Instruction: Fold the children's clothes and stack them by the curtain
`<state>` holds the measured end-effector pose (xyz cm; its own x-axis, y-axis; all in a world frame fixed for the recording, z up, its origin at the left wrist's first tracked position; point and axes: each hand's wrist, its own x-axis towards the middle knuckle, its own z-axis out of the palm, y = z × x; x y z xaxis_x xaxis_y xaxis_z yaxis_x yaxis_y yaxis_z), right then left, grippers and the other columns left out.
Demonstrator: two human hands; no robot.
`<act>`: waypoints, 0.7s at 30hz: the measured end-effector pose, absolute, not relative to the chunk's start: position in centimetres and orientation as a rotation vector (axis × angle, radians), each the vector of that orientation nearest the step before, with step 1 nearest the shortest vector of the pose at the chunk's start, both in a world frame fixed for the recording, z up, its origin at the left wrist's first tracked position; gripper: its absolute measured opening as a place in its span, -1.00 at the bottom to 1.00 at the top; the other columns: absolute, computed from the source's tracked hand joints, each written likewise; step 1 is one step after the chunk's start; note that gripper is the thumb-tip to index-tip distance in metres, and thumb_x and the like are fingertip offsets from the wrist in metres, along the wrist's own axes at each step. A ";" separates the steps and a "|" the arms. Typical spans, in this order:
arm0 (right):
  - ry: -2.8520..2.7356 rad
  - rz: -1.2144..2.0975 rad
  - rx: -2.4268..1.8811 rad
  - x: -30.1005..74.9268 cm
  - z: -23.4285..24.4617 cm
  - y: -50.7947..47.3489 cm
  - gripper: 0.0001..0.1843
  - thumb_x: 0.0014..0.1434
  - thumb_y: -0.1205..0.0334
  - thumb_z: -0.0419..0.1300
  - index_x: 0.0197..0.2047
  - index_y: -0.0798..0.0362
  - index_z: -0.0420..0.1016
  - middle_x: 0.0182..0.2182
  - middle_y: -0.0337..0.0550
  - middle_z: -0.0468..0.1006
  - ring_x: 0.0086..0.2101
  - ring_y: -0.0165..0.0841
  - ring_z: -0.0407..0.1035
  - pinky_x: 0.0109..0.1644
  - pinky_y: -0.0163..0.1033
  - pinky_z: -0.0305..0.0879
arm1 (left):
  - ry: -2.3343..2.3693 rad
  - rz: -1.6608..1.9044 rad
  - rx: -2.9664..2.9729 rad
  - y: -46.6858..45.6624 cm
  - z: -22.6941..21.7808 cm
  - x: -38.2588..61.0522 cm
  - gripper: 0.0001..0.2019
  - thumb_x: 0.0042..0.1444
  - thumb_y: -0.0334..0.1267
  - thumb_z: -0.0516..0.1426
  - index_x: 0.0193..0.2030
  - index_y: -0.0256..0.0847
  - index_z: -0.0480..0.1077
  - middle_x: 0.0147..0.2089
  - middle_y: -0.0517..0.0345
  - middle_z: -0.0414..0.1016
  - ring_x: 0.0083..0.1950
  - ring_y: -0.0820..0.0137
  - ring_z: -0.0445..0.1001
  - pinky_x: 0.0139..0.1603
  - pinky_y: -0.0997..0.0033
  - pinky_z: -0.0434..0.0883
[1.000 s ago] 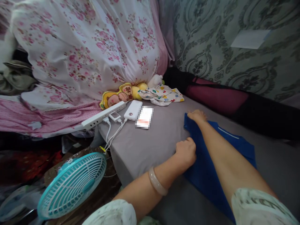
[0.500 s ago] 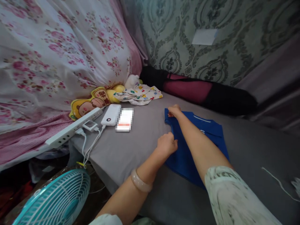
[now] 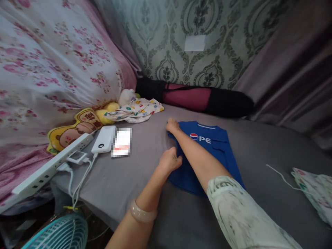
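A blue T-shirt (image 3: 199,162) lies flat on the grey bed sheet, printed with a round red, white and blue logo and white letters, of which "PE" shows. My right hand (image 3: 173,126) has its fingers closed on the shirt's left sleeve near the shoulder. Lower down, my left hand (image 3: 170,161), with a pale bangle (image 3: 143,211) on the wrist, pinches the shirt's left side edge. The right forearm crosses over the shirt and hides part of its front. Its right sleeve looks folded inward over the chest.
To the left lie a phone (image 3: 121,141), a white power bank (image 3: 104,139) and a power strip (image 3: 54,162) with cables. Behind are a patterned cloth (image 3: 142,110), plush toys and a long black and maroon bag (image 3: 186,98). A turquoise fan (image 3: 59,233) stands lower left; folded cloth (image 3: 315,190) lies right.
The camera view has turned to the right, bringing the folded cloth in and the shirt's logo into sight. Both hands still hold the shirt's left side.
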<state>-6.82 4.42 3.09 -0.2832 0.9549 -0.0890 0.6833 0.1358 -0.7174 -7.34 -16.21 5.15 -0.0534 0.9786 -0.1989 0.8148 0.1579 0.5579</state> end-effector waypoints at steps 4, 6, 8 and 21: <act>-1.747 1.062 -1.652 -5.3 3.5 3.9 -0.85 0.05 0.24 0.31 -0.31 0.13 0.51 -0.48 0.05 0.53 -0.29 -0.13 0.52 -0.19 -0.06 0.46 | 1.871 0.449 1.688 -16.3 5.7 -7.6 -0.83 0.04 -0.27 0.05 -0.23 -0.23 0.37 -0.28 0.03 0.52 -0.26 0.29 0.47 -0.37 0.43 0.27; -1.598 1.149 -1.626 -3.9 3.8 3.7 -0.90 0.09 0.27 0.26 -0.36 0.13 0.47 -0.61 -0.13 0.44 -0.47 -0.27 0.48 -0.34 -0.16 0.48 | 1.842 0.469 1.657 -16.4 6.0 -7.5 -0.82 0.02 -0.29 0.05 -0.22 -0.24 0.37 -0.32 0.06 0.51 -0.32 0.33 0.45 -0.41 0.45 0.25; -1.447 1.226 -1.556 -2.1 4.2 3.6 -0.94 0.11 0.32 0.23 -0.37 0.11 0.42 -0.67 -0.29 0.37 -0.58 -0.43 0.39 -0.44 -0.29 0.46 | 1.805 0.489 1.630 -16.5 6.3 -7.3 -0.79 0.01 -0.31 0.05 -0.19 -0.25 0.37 -0.35 0.09 0.49 -0.36 0.36 0.44 -0.44 0.47 0.24; -0.878 1.385 -1.335 9.5 5.9 0.8 -0.82 0.18 0.43 0.12 -0.44 0.04 0.27 -0.69 -0.43 0.33 -0.66 -0.56 0.28 -0.58 -0.51 0.29 | 1.621 0.631 1.584 -17.1 5.2 -4.7 -0.70 0.06 -0.31 0.07 -0.04 -0.30 0.39 -0.39 0.19 0.43 -0.44 0.50 0.37 -0.50 0.58 0.20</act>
